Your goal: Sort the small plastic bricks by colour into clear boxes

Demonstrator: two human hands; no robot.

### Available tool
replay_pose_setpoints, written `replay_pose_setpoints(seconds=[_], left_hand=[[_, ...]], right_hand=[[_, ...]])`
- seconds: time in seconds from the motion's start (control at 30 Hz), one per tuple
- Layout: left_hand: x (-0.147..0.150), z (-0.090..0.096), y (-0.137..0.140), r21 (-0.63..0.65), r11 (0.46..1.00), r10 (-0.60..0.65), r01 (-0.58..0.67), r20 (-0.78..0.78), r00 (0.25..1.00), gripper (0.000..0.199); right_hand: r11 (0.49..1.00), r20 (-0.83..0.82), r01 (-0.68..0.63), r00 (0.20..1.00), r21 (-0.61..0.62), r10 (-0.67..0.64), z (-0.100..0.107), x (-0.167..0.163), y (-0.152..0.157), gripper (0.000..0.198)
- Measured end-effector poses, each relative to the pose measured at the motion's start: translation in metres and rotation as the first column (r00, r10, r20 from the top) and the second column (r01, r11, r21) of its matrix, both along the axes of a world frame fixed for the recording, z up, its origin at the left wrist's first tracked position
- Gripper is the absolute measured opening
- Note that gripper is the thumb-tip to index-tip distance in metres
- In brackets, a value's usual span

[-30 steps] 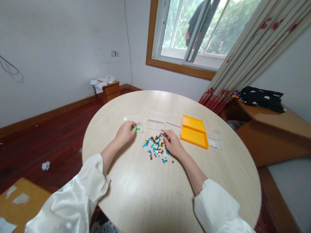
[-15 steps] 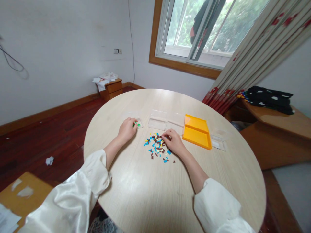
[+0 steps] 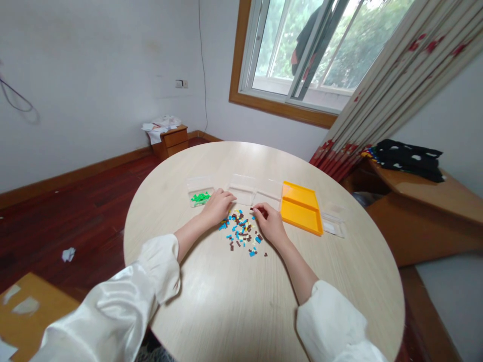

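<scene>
A loose pile of small brown, blue and yellow toy bricks [image 3: 241,230] lies on the round table. My right hand [image 3: 269,223] is at the pile's far right side, thumb and fingertips pinched on a small brown brick [image 3: 252,208]. My left hand [image 3: 219,206] is over the pile's far left edge, its fingers loosely extended to the right, with nothing visible in them. Left of it, green bricks [image 3: 200,198] lie in a clear plastic box [image 3: 191,203]. Just beyond my left fingertips is a second clear box [image 3: 243,196].
Another clear box [image 3: 267,199] stands beside an open yellow case [image 3: 302,216]. Right of that is a clear box [image 3: 334,229] with something white inside. The pale round table [image 3: 264,301] stands near a window wall and a wooden desk [image 3: 426,196].
My left hand has moved right, away from the box of green bricks, which now shows fully. My right hand has lifted slightly with a brown brick between its fingertips. The view shifted slightly.
</scene>
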State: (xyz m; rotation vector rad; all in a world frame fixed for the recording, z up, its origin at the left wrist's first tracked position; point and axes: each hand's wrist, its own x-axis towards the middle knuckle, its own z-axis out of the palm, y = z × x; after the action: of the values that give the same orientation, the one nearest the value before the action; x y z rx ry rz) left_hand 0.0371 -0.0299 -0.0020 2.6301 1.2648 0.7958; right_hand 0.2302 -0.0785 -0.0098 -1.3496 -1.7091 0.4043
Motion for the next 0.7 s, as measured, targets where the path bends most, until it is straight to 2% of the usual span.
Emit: replay_pose_setpoints(seconds=[0.17, 0.37, 0.57, 0.7], left_hand=[[-0.008, -0.004, -0.003, -0.034, 0.999, -0.020, 0.022, 0.065, 0.998, 0.024], [-0.015, 0.004, -0.013, -0.099, 0.993, -0.056, 0.063, 0.066, 0.996, 0.022], [-0.015, 0.013, -0.020, -0.121, 0.989, -0.087, 0.088, 0.017, 0.996, 0.017], [-0.011, 0.018, -0.026, -0.094, 0.988, -0.111, 0.120, 0.103, 0.988, 0.013]], right_hand=[[0.995, 0.011, 0.054, 0.998, 0.085, -0.055, 0.000, -0.002, -0.003, 0.019], [0.978, 0.032, 0.081, 0.996, 0.190, -0.089, 0.007, -0.009, -0.012, 0.017], [0.977, 0.011, 0.094, 0.995, 0.193, -0.098, 0.011, -0.015, -0.019, 0.015], [0.983, -0.029, 0.082, 0.997, 0.166, -0.078, 0.012, -0.020, -0.020, 0.015]])
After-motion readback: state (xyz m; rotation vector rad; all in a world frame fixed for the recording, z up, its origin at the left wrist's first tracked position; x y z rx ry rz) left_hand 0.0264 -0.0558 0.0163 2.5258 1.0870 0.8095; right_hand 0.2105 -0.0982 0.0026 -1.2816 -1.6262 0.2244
